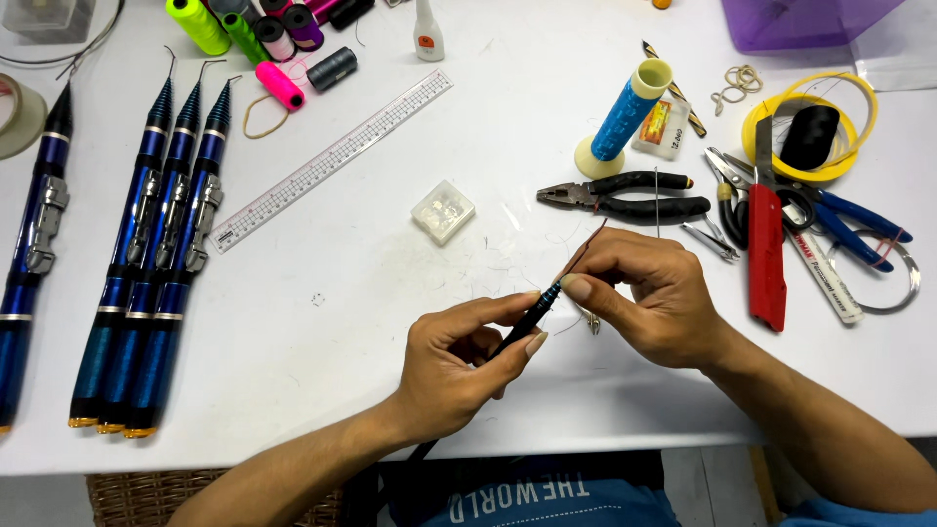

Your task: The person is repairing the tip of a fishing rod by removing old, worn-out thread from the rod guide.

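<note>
centrally, clear box [442, 211], small parts inside

Slim black rod section [527, 322]: held at lower centre of the frame, tilted up to the right. Teal band at its tip. Thin dark-red cord [584, 250] extends from the tip toward upper right, pulled straight.

1. White surface [322, 361].
2. Left: four blue rods [146, 263]; far left: thread spools [264, 34].
3. Centre: clear ruler [332, 161], small clear box [442, 211].
4. Right: black pliers [625, 195], blue grip [625, 117], red cutter [766, 244], yellow coil [810, 127].
</note>
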